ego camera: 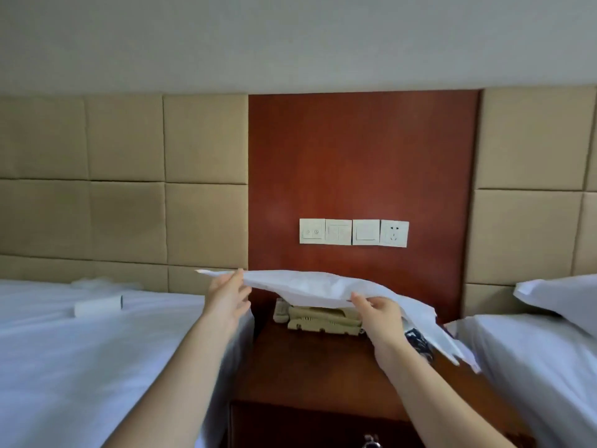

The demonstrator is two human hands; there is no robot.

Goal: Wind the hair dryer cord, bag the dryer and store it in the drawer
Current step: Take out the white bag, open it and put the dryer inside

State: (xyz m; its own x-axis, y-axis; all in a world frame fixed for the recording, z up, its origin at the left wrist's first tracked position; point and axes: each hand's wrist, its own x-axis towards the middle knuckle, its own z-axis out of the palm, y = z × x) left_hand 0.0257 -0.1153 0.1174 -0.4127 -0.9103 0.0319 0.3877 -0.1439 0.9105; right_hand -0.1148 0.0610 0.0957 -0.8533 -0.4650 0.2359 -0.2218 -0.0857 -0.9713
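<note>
**Arms Raised, Both Hands Engaged**

Both forearms (bare as far as seen) are stretched forward and upward. One edge of the white bag [307, 286] is pinched by the left hand [227, 297]; its near edge is gripped by the right hand [381, 313].

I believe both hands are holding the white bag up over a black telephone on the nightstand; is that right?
Not quite: the telephone is beige, not black. The rest holds: the head view shows the left hand and the right hand both holding the white bag up over the telephone on the nightstand.
</note>
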